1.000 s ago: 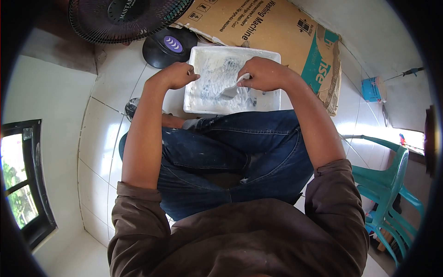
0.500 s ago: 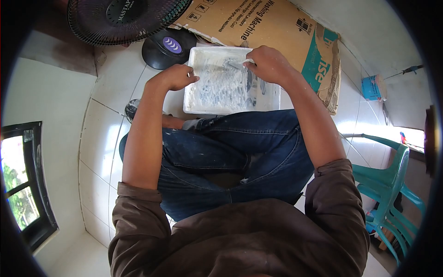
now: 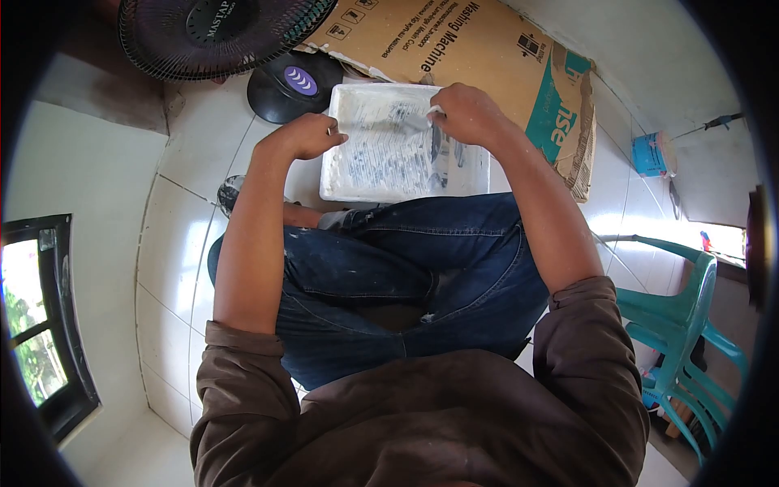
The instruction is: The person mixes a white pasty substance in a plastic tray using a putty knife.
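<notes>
A white paint tray (image 3: 341,183) with a ridged floor, smeared with whitish paint and dark streaks, lies before my crossed legs. My left hand (image 3: 310,136) is closed at its left rim, thumb and curled fingers gripping the edge. Over the upper right part of the tray, my right hand (image 3: 466,116) is closed around a small pale tool (image 3: 436,109) resembling a scraper. Most of that tool is hidden by the fingers, and a blurred greyish part reaches left over the ridges.
Behind the tray lies a flattened washing machine carton (image 3: 454,40). A fan (image 3: 219,28) with a black base (image 3: 284,89) stands at the upper left. To the right are a blue tub (image 3: 651,154) and a green plastic chair (image 3: 682,300).
The right hand and the tool's greyish part have shifted slightly downward over the tray. The left hand keeps its hold on the rim. The whole view has moved a little.
</notes>
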### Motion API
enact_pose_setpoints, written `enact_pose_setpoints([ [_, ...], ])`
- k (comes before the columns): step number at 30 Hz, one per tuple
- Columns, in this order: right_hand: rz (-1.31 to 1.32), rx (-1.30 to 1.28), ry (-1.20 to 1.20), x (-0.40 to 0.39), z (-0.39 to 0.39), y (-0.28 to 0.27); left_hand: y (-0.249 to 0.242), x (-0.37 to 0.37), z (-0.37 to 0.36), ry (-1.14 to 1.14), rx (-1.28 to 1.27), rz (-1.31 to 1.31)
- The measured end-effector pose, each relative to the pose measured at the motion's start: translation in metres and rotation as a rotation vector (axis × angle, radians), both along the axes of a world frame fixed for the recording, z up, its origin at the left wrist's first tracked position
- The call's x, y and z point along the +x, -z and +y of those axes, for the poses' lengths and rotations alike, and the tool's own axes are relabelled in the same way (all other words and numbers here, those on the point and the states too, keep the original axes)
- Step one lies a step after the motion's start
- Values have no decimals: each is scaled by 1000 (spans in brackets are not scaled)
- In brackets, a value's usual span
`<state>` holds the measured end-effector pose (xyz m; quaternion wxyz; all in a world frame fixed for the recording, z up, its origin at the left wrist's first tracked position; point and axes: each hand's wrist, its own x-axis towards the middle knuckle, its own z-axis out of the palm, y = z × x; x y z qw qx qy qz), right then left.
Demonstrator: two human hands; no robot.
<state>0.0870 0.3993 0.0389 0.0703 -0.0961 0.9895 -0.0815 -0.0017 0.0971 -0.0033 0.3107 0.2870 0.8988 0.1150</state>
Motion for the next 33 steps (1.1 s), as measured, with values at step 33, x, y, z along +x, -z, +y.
enact_pose_setpoints([
  [33, -346, -1, -157, 16, 23, -42, 4, -1, 0, -24, -5, -38],
])
